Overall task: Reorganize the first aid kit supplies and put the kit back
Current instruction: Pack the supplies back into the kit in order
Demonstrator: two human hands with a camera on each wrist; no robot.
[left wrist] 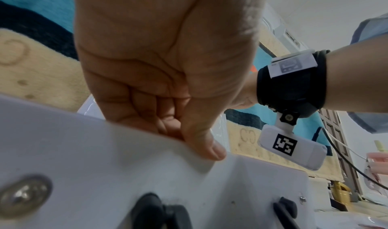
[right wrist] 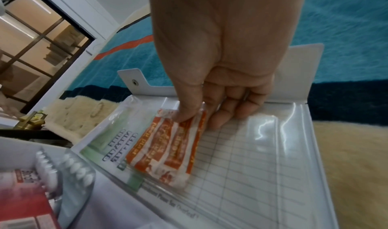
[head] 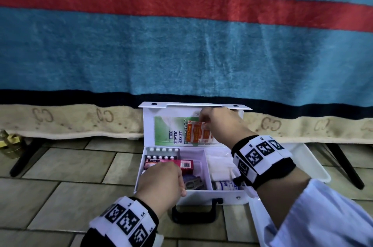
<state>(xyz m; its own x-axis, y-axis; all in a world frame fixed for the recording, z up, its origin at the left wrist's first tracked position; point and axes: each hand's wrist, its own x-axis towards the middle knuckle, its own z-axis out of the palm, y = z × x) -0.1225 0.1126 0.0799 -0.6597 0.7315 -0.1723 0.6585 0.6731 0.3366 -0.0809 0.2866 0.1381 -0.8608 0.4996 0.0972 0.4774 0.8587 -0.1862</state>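
Observation:
The white first aid kit (head: 222, 196) lies open on the tiled floor, its lid (head: 149, 125) standing upright against the blanket. My right hand (head: 203, 120) pinches the top of a bundle of orange-and-white plasters (head: 196, 131) at the lid's clear pocket (right wrist: 262, 158), with the thumb in front (right wrist: 189, 114). My left hand (head: 177, 184) grips the kit's front wall (left wrist: 241, 182), thumb (left wrist: 208, 149) outside and fingers curled inside. In the tray are blister packs (head: 162, 153), a pink Bacidin box (head: 185, 164), gauze (head: 219, 163) and a bandage roll (head: 226, 185).
A black carry handle (head: 193, 212) hangs from the kit's front. A white plastic tray (head: 314, 164) sits on the floor at the right. A blue blanket with a red stripe (head: 181, 55) hangs behind, black legs (head: 26, 158) stand at both sides, and a brass padlock (head: 10, 142) lies far left.

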